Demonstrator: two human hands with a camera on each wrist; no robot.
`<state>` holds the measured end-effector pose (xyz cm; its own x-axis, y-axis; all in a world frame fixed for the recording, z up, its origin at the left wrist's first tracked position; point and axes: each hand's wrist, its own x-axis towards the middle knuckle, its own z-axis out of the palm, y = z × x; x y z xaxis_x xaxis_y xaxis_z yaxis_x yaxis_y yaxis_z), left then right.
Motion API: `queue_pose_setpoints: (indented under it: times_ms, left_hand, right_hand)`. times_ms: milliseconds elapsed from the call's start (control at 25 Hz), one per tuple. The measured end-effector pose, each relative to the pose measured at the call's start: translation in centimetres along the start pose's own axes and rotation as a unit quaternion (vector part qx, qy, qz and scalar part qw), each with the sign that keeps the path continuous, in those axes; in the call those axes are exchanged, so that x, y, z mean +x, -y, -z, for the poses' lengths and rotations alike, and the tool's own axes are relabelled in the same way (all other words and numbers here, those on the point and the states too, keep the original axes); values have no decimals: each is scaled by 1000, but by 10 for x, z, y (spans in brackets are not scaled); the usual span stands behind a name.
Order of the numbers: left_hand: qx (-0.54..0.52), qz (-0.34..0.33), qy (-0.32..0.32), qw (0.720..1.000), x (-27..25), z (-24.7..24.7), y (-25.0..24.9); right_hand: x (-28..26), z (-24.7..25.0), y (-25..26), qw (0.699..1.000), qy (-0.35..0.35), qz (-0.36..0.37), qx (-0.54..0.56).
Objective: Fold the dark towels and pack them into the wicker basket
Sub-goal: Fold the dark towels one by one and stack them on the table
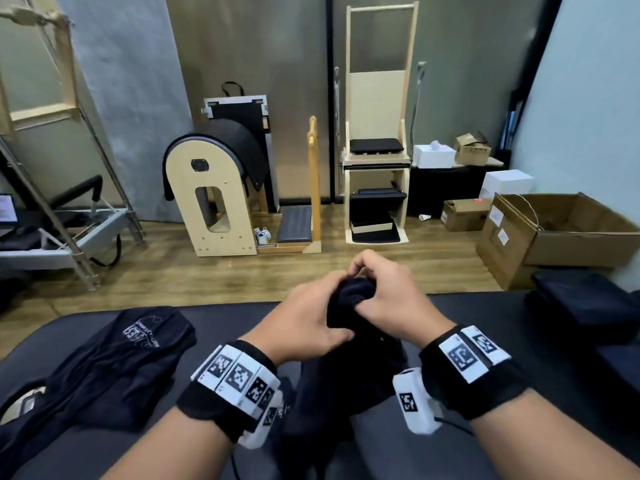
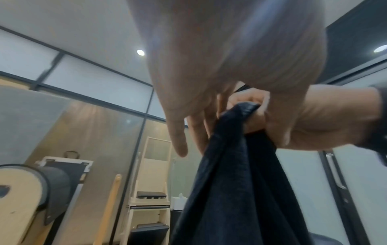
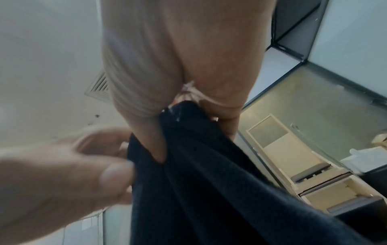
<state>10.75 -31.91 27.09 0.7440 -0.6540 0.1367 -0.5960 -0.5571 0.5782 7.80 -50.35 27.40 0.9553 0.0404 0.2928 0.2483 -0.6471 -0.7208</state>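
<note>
1. Both hands, left hand [image 1: 304, 320] and right hand [image 1: 388, 299], pinch the bunched top of a dark towel [image 1: 349, 358] hanging over the padded table [image 1: 225, 320].
2. Another dark towel [image 1: 114, 362] lies crumpled to the left.

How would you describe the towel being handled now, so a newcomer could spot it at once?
Start at the dark padded table in the foreground. Above its middle, the left hand and right hand meet, gripping the top of a dark towel. Unlike the printed dark cloth lying at the left, it hangs lifted and bunched.
</note>
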Motion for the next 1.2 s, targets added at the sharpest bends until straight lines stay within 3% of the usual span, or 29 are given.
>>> queue_pose_setpoints:
  times_ms: [80, 240, 360, 480, 600, 720, 800, 960, 1120, 1200]
  left_hand:
    - [6, -30, -41, 999, 7, -8, -1]
    - [24, -79, -55, 995, 8, -1, 16]
    - [-49, 0, -102, 994, 6, 14, 29]
    - [-102, 81, -109, 985, 0, 26, 54]
    - [-145, 106, -108, 978, -5, 22, 64]
    - [-44, 109, -128, 985, -3, 18, 71]
    - [-19, 108, -106, 988, -5, 24, 83]
    - [72, 122, 2, 990, -22, 37, 110]
    - [118, 134, 59, 982, -25, 51, 127]
    - [39, 185, 71, 979, -17, 57, 135]
  right_hand:
    - [1, -9, -1, 999, 15, -22, 35]
    - [0, -10, -31, 993, 79, -72, 52]
    - [-8, -17, -60, 987, 90, -131, 2]
    - [-10, -19, -74, 986, 14, -163, 22]
    - [-1, -14, -55, 991, 2, -103, 87]
    - [8, -7, -36, 998, 59, -31, 6]
    - [9, 6, -41, 988, 125, -39, -86]
    - [-5, 25, -67, 935, 243, -102, -236]
    - [-13, 32, -82, 931, 266, -146, -202]
    - [2, 35, -83, 919, 300, -166, -197]
